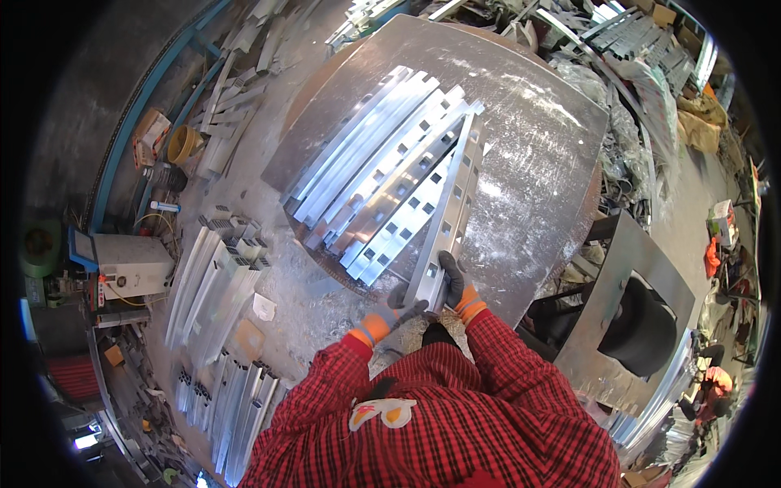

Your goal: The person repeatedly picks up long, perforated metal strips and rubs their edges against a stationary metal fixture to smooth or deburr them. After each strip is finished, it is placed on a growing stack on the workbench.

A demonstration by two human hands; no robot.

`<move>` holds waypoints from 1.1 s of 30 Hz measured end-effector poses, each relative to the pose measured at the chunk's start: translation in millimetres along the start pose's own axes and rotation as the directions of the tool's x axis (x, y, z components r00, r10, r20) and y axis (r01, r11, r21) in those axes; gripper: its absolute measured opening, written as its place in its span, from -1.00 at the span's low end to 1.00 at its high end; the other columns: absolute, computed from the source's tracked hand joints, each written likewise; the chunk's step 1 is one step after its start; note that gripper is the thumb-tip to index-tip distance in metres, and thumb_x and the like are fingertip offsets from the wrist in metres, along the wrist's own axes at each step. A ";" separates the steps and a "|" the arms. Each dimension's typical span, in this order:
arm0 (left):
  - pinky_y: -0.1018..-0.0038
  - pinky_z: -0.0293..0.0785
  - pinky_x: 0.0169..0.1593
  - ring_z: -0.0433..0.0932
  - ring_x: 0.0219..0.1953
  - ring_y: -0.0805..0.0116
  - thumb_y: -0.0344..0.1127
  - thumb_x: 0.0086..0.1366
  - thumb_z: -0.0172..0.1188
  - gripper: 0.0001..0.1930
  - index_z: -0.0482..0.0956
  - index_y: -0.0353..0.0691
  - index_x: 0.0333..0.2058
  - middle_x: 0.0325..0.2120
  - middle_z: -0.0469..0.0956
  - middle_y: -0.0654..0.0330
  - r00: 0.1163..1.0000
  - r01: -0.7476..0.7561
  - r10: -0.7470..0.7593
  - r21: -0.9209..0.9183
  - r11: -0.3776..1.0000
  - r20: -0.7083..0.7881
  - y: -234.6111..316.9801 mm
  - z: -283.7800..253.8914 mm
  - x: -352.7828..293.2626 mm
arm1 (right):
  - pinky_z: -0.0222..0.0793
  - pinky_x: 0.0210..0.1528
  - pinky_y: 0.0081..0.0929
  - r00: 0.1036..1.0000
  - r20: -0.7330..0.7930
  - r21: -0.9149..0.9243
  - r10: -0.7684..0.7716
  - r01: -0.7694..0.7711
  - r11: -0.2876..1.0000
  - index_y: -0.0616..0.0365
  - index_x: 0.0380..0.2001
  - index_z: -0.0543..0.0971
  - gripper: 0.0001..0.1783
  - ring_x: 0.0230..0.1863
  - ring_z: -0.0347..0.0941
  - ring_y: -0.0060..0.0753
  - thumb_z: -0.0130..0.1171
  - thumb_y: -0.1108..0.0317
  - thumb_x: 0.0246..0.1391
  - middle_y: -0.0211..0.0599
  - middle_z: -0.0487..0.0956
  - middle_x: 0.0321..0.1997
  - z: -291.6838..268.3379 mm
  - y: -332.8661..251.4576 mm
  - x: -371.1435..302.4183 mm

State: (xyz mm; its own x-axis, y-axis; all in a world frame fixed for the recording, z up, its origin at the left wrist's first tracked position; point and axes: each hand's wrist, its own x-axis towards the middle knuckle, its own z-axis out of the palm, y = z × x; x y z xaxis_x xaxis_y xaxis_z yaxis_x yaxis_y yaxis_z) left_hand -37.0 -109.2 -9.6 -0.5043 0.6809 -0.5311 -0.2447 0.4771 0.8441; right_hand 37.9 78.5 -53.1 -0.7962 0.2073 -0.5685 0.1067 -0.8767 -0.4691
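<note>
We are holding a bar (458, 191) by its near end, our left hand (397, 304) closing on its left side and our right hand (456, 281) gripping its right. That end is sitting at the near edge of the bench (533, 187); the long axis is running away from us, the far end pointing toward the far edge and leaning slightly right. Toward the left edge, other bars (358, 175) are lying side by side, slanting more steeply and crowding ours at its far end; we cannot tell whether they are touching. Beyond the near right corner a frame (587, 342) is standing, and off the left edge profiles (198, 285) are lying bundled on the floor (313, 313).
</note>
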 end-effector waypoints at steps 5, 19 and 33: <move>0.41 0.46 0.09 0.52 0.07 0.23 0.15 0.24 0.30 -0.13 0.19 -0.23 0.36 0.13 0.47 -0.02 0.964 0.137 -0.102 -0.132 0.982 0.244 63.6 1.9 12.7 | 0.49 -0.08 -0.43 0.951 -0.206 -0.328 -0.231 0.155 0.932 0.28 0.17 0.43 -0.18 -0.09 0.54 -0.40 0.38 -0.13 0.06 -0.20 0.60 -0.05 2.4 -6.6 -23.6; 0.39 0.45 0.04 0.53 -0.05 0.36 0.24 0.16 0.37 -0.29 0.57 -0.24 0.07 -0.07 0.63 0.13 0.997 0.018 -0.023 0.069 0.997 0.077 -91.9 82.0 -88.0 | 0.43 -0.10 -0.46 0.664 -0.420 -0.711 -0.618 0.182 0.679 0.22 0.21 0.37 -0.38 -0.13 0.48 -0.46 0.30 0.11 0.22 -0.21 0.57 -0.03 -95.0 177.1 -114.5; 0.30 0.50 0.05 0.58 0.00 0.22 0.07 0.20 0.40 -0.30 0.43 -0.24 0.17 -0.06 0.61 0.06 0.732 -0.659 0.679 -0.193 0.727 0.062 -159.4 128.7 -135.6 | 0.31 0.21 -0.33 0.798 -0.160 -0.353 -0.581 0.503 0.789 0.08 0.35 0.29 -0.36 0.26 0.30 -0.27 0.04 -0.03 0.36 -0.17 0.41 0.28 -41.7 202.4 -229.8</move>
State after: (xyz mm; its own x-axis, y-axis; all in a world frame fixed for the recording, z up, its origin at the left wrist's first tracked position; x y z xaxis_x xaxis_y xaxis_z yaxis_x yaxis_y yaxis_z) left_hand 177.1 -206.1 -81.7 -0.4842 0.8563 0.1797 -0.0055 -0.2083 0.9780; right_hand 267.3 -128.5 -45.6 -0.6020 0.7442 -0.2894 -0.1063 -0.4339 -0.8947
